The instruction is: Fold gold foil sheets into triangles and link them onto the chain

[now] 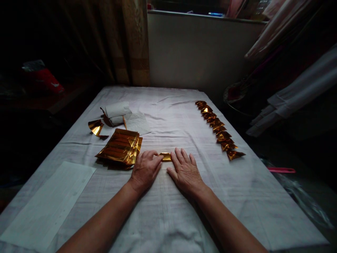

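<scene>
1. Head view, looking down over a wide table draped in creased white cloth, with two bare hands busy near the middle.
2. With the left hand, bunching the fingers and bending them downward, thumb and forefinger right at the left end of a small, narrow piece of shiny gold foil. Cannot tell whether pinching that end or just pressing it.
3. With the right hand, lying low and spread, fingers pointing away, forefinger at the foil's right end, thumb reaching toward the left hand.
4. Between both hands, on the cloth: that narrow foil, catching the light.
5. Just left of the left hand, a thick, four-sided stack of glossy gold foil sheets, edges slipping out unevenly.
6. Farther left and beyond the left hand, a curled gold foil scrap, then pale, curled paper near it.
7. Nearer and well left of the left hand, a long, flat white rectangular sheet.
8. Off to the right of the right hand, well apart and running away, a slanting row of pointed, folded gold foil pieces, crowded close together.
</scene>
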Demonstrator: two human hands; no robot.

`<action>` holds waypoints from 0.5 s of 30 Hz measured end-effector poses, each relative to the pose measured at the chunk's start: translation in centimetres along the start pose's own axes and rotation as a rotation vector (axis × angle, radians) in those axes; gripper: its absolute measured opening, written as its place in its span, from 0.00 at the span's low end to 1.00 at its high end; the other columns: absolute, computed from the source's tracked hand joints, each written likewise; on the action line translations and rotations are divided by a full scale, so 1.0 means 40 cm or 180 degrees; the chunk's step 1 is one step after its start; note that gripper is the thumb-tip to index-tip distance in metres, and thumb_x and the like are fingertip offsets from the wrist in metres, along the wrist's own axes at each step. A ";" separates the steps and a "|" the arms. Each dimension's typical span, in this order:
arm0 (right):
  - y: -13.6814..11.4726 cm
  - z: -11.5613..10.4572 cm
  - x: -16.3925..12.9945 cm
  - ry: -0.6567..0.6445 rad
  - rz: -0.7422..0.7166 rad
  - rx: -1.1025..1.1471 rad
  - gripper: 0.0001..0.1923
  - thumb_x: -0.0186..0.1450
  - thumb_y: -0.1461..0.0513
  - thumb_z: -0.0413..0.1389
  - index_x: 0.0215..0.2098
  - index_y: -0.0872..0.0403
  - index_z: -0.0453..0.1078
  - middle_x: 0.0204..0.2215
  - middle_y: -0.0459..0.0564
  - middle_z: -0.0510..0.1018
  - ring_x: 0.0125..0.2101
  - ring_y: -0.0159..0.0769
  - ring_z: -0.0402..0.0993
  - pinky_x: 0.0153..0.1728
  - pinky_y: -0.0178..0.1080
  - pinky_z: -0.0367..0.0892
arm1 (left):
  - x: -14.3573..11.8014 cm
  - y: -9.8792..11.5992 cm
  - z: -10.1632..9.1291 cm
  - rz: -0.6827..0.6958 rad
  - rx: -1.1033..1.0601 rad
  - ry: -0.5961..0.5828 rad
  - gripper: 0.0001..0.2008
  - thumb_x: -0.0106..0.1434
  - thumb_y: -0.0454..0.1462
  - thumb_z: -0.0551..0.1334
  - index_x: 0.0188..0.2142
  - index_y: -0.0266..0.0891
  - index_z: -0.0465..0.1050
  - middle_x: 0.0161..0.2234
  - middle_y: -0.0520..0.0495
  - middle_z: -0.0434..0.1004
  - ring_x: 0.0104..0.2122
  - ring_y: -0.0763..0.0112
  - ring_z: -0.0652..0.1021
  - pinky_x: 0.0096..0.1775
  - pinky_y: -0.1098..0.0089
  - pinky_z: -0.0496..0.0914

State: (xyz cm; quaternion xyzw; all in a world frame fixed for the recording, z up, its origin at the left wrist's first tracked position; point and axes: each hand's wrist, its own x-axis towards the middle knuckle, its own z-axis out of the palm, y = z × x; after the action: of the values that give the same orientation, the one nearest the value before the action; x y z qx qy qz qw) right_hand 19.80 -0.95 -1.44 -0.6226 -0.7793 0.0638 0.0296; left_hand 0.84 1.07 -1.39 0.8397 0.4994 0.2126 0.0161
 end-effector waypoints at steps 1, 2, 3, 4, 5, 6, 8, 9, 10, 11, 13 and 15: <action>-0.001 0.000 0.000 0.0021 -0.0002 0.0003 0.32 0.71 0.48 0.46 0.69 0.52 0.55 0.70 0.56 0.52 0.69 0.51 0.46 0.64 0.58 0.43 | -0.007 0.002 -0.001 0.0100 -0.0019 -0.0023 0.13 0.68 0.40 0.58 0.50 0.45 0.75 0.48 0.44 0.74 0.48 0.59 0.71 0.51 0.58 0.63; -0.001 0.001 0.000 0.0043 -0.0005 0.0006 0.32 0.71 0.48 0.46 0.69 0.52 0.55 0.70 0.56 0.52 0.69 0.51 0.46 0.64 0.58 0.43 | -0.013 0.002 -0.002 0.0153 -0.0024 -0.0053 0.15 0.67 0.42 0.59 0.52 0.47 0.74 0.50 0.43 0.73 0.51 0.58 0.70 0.53 0.57 0.62; -0.001 0.001 0.000 0.0059 -0.0009 0.0008 0.32 0.71 0.48 0.46 0.69 0.52 0.55 0.70 0.56 0.52 0.69 0.51 0.46 0.64 0.58 0.43 | -0.019 0.000 -0.003 0.0159 -0.0012 -0.0089 0.17 0.67 0.44 0.60 0.54 0.48 0.73 0.52 0.43 0.72 0.53 0.57 0.69 0.55 0.55 0.61; -0.001 0.002 0.000 0.0067 -0.0014 0.0009 0.32 0.71 0.48 0.46 0.69 0.52 0.55 0.70 0.56 0.52 0.69 0.51 0.46 0.64 0.58 0.43 | -0.024 -0.003 -0.004 0.0133 0.0006 -0.0128 0.18 0.66 0.45 0.60 0.55 0.49 0.73 0.53 0.42 0.71 0.54 0.56 0.68 0.57 0.54 0.59; 0.000 0.003 0.000 0.0070 -0.0019 0.0012 0.32 0.71 0.48 0.46 0.69 0.52 0.54 0.70 0.56 0.52 0.68 0.51 0.46 0.64 0.58 0.43 | -0.027 -0.007 -0.004 0.0094 0.0023 -0.0167 0.19 0.66 0.46 0.60 0.56 0.50 0.72 0.55 0.42 0.70 0.55 0.55 0.67 0.57 0.53 0.59; 0.000 0.003 -0.001 0.0073 -0.0025 0.0017 0.32 0.71 0.48 0.46 0.69 0.52 0.54 0.69 0.55 0.52 0.68 0.51 0.47 0.64 0.58 0.43 | -0.030 -0.012 -0.004 0.0047 0.0044 -0.0196 0.20 0.66 0.47 0.60 0.57 0.51 0.71 0.57 0.41 0.69 0.57 0.54 0.66 0.58 0.52 0.58; 0.001 0.003 -0.001 0.0091 -0.0035 0.0038 0.32 0.71 0.48 0.46 0.69 0.52 0.54 0.69 0.56 0.53 0.68 0.51 0.47 0.64 0.58 0.44 | -0.036 -0.022 -0.005 -0.0020 0.0097 -0.0239 0.22 0.66 0.48 0.60 0.59 0.52 0.70 0.61 0.40 0.65 0.60 0.51 0.64 0.58 0.50 0.57; 0.001 0.003 -0.002 0.0105 -0.0036 0.0050 0.31 0.71 0.49 0.46 0.69 0.52 0.54 0.69 0.56 0.53 0.68 0.51 0.47 0.64 0.58 0.43 | -0.038 -0.026 -0.006 -0.0041 0.0128 -0.0249 0.22 0.66 0.48 0.60 0.59 0.52 0.69 0.62 0.40 0.64 0.61 0.49 0.63 0.58 0.49 0.57; 0.001 0.003 -0.002 0.0116 -0.0037 0.0061 0.31 0.71 0.49 0.46 0.69 0.52 0.55 0.69 0.56 0.53 0.68 0.51 0.47 0.64 0.58 0.43 | -0.040 -0.029 -0.006 -0.0063 0.0160 -0.0253 0.23 0.66 0.48 0.60 0.59 0.52 0.69 0.63 0.39 0.63 0.62 0.48 0.62 0.59 0.48 0.56; 0.001 0.003 -0.002 0.0124 -0.0036 0.0068 0.31 0.71 0.49 0.46 0.69 0.52 0.55 0.69 0.56 0.53 0.68 0.51 0.48 0.64 0.58 0.43 | -0.042 -0.031 -0.007 -0.0080 0.0187 -0.0251 0.23 0.66 0.48 0.60 0.59 0.52 0.69 0.64 0.39 0.62 0.62 0.47 0.62 0.59 0.48 0.56; 0.001 0.003 -0.003 0.0135 -0.0037 0.0075 0.31 0.71 0.49 0.47 0.69 0.52 0.55 0.69 0.56 0.53 0.68 0.51 0.48 0.64 0.58 0.43 | -0.042 -0.030 -0.008 -0.0092 0.0205 -0.0243 0.22 0.66 0.47 0.60 0.59 0.53 0.69 0.64 0.39 0.62 0.63 0.47 0.61 0.59 0.48 0.55; 0.000 0.004 -0.004 0.0131 -0.0035 0.0080 0.31 0.71 0.49 0.47 0.69 0.52 0.55 0.69 0.56 0.53 0.68 0.51 0.47 0.64 0.58 0.43 | -0.035 -0.025 -0.009 -0.0116 0.0169 -0.0220 0.21 0.66 0.46 0.60 0.59 0.52 0.69 0.64 0.39 0.63 0.62 0.48 0.62 0.59 0.48 0.56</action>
State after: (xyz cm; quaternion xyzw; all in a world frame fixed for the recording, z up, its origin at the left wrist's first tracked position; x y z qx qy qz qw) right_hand 19.82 -1.10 -1.58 -0.6191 -0.7811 0.0606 0.0539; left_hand -0.71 0.31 -1.80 0.8375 0.5192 0.1698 0.0150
